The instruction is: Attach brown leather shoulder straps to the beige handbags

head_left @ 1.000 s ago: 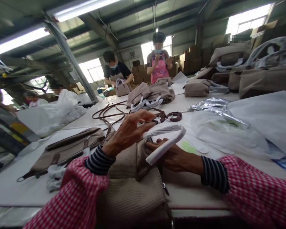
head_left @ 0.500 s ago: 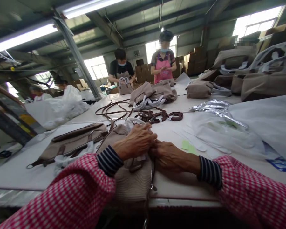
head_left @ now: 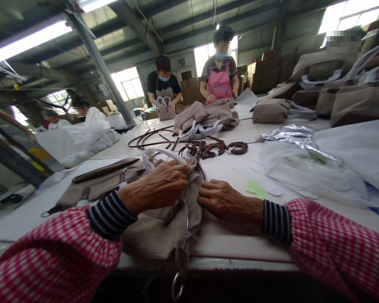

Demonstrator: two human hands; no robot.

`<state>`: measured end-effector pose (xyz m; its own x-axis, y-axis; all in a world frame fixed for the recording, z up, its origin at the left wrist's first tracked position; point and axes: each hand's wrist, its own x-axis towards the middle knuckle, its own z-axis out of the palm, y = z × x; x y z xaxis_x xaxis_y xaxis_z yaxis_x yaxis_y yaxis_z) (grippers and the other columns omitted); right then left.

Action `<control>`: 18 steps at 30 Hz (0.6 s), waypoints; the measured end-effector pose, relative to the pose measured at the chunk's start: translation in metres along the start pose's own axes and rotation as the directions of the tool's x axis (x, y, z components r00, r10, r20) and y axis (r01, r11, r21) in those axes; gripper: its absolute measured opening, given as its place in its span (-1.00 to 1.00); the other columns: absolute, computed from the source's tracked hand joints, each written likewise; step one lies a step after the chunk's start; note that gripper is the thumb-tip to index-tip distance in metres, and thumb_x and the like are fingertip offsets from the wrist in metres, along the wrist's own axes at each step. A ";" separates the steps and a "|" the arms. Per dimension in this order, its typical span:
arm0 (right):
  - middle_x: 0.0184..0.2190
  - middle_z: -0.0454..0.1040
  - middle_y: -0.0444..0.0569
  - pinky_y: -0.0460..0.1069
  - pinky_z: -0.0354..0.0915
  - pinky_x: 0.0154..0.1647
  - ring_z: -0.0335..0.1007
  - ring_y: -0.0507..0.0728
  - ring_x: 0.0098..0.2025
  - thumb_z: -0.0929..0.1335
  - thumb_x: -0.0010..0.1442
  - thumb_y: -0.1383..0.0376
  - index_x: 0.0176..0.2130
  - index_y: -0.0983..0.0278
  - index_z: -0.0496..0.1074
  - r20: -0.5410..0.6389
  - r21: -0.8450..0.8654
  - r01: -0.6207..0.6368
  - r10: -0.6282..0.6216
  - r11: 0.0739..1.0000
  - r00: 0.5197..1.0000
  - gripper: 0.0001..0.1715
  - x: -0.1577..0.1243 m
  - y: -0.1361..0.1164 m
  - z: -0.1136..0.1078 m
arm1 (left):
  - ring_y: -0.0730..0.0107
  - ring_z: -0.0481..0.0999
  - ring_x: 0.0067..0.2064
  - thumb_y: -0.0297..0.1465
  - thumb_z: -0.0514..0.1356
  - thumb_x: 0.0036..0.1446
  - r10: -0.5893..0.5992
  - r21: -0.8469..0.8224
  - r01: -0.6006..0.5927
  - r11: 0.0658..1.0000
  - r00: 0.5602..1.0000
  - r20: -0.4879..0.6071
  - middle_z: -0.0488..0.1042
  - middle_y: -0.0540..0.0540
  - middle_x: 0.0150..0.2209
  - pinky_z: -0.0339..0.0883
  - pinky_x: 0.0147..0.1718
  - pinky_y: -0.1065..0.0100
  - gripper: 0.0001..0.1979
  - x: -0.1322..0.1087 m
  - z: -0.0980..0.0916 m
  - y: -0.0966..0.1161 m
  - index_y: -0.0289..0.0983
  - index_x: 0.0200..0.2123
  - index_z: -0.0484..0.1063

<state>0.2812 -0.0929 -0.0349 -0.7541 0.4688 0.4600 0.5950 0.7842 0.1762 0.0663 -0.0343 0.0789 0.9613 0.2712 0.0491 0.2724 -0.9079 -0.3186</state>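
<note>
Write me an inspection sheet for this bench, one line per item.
Surface: white flat-topped table, largely covered by goods and packaging.
Things at hand: taupe ribbed-fabric bag with white-wrapped handle, lying at the near edge; its metal ring hangs past that edge.
Clutter: coiled brown straps, light green paper slips, crumpled silver foil, translucent plastic sheeting.
Hands: left hand over the bag's upper part; right hand, fingers curled, at its side; exact grips hidden.
Cables: nothing seen on the table.
Surroundings: person in pink apron and person in dark top across the table.
</note>
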 end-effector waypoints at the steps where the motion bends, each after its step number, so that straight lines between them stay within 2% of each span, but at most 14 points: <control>1: -0.26 0.50 0.02 0.06 0.12 -0.25 0.25 0.18 -0.21 0.29 0.34 0.45 -0.31 0.31 0.43 -0.010 -0.009 0.014 -0.014 1.000 1.000 -0.82 -0.001 0.003 -0.007 | 0.17 0.52 -0.01 -0.60 0.17 0.14 -0.001 0.007 0.001 1.000 1.000 0.030 0.58 -0.16 -0.26 0.37 0.04 0.21 -0.83 -0.003 -0.003 -0.012 -0.27 -0.44 0.48; 3: -0.29 0.49 0.01 0.06 0.10 -0.25 0.22 0.16 -0.24 0.26 0.32 0.51 -0.32 0.31 0.42 -0.038 -0.008 0.025 -0.025 1.000 0.999 -0.78 -0.006 0.008 -0.019 | 0.19 0.52 -0.08 -0.58 0.14 0.16 -0.076 0.020 0.074 0.997 0.994 0.078 0.55 -0.14 -0.31 0.37 -0.07 0.25 -0.80 -0.010 -0.005 -0.035 -0.27 -0.47 0.48; 5: -0.29 0.48 0.01 0.06 0.10 -0.24 0.21 0.16 -0.24 0.23 0.29 0.56 -0.31 0.31 0.42 -0.061 0.010 0.020 -0.020 1.000 0.998 -0.74 -0.015 0.012 -0.027 | 0.19 0.50 -0.10 -0.56 0.12 0.21 -0.203 0.030 0.201 0.979 0.975 0.089 0.53 -0.13 -0.32 0.33 -0.20 0.27 -0.77 -0.016 0.001 -0.051 -0.26 -0.43 0.51; 8: -0.29 0.49 0.01 0.05 0.09 -0.22 0.22 0.16 -0.23 0.21 0.30 0.57 -0.30 0.30 0.42 -0.009 0.071 -0.021 0.022 0.997 1.000 -0.71 -0.028 0.014 -0.029 | 0.15 0.47 -0.14 -0.50 0.12 0.26 -0.312 0.072 0.308 0.949 0.949 0.056 0.52 -0.14 -0.33 0.30 -0.22 0.22 -0.79 -0.017 0.023 -0.050 -0.27 -0.38 0.52; 10: -0.28 0.48 -0.01 0.03 0.11 -0.21 0.24 0.14 -0.22 0.20 0.31 0.57 -0.31 0.29 0.41 0.088 0.147 -0.090 0.078 0.985 0.993 -0.70 -0.033 0.013 -0.029 | 0.08 0.45 -0.12 -0.43 0.12 0.32 -0.267 0.139 0.264 0.955 0.964 0.001 0.53 -0.17 -0.29 0.30 -0.15 0.13 -0.83 -0.012 0.039 -0.035 -0.29 -0.31 0.50; 12: -0.27 0.48 -0.01 0.00 0.13 -0.18 0.28 0.12 -0.20 0.22 0.27 0.58 -0.31 0.28 0.41 0.198 0.206 -0.177 0.137 0.962 0.971 -0.71 -0.033 0.012 -0.032 | 0.00 0.43 -0.02 -0.41 0.12 0.36 -0.148 0.204 0.157 0.966 0.987 -0.056 0.54 -0.19 -0.22 0.29 -0.08 0.05 -0.86 -0.008 0.050 -0.017 -0.28 -0.20 0.49; 15: -0.25 0.50 -0.01 -0.01 0.16 -0.15 0.34 0.11 -0.19 0.25 0.21 0.57 -0.30 0.29 0.42 0.327 0.228 -0.287 0.204 0.930 0.922 -0.75 -0.021 0.016 -0.039 | 0.01 0.40 0.13 -0.47 0.08 0.40 0.046 0.260 -0.024 0.965 0.996 -0.078 0.56 -0.20 -0.04 0.25 0.04 0.01 -0.83 -0.006 0.052 -0.001 -0.28 -0.07 0.46; 18: -0.26 0.54 0.02 0.00 0.16 -0.18 0.39 0.12 -0.24 0.24 0.34 0.44 -0.27 0.30 0.44 0.426 0.178 -0.389 0.285 0.904 0.859 -0.80 -0.002 0.025 -0.041 | 0.12 0.27 0.33 -0.57 0.03 0.39 0.178 0.280 -0.143 0.949 0.979 -0.102 0.43 -0.14 0.27 0.17 0.18 0.05 -0.67 -0.002 0.048 0.002 -0.24 0.13 0.40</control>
<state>0.3093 -0.0906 0.0043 -0.5960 0.7995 0.0750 0.7815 0.5990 -0.1742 0.0626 -0.0210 0.0325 0.9936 0.0712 0.0880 0.1090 -0.8115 -0.5741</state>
